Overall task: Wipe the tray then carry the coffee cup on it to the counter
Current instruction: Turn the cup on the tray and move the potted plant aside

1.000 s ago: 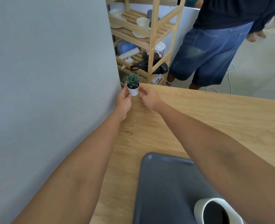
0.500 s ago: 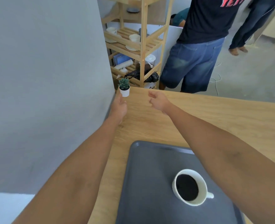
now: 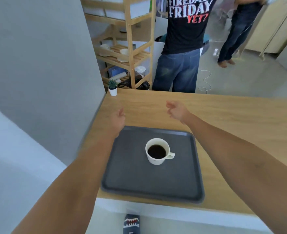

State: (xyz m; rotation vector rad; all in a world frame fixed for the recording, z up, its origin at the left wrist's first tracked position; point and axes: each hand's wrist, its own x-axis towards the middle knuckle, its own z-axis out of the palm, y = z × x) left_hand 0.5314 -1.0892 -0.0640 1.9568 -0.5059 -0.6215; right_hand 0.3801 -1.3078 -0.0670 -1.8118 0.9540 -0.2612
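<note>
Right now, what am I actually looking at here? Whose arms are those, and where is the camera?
No machine here: a person wears one wide-angle camera on the head, looking down at their own bare arms. The left hand and right hand hover open over a wooden table, holding nothing. On it lies a dark grey tray carrying a white coffee cup full of black coffee. A small potted plant stands at the far left corner. Two other people stand beyond, beside a wooden shelf.

Our forearms are bare with no sleeves, watch or rings showing near either hand, and well below them one foot wears a navy zigzag-patterned sock [image 3: 131, 223].
</note>
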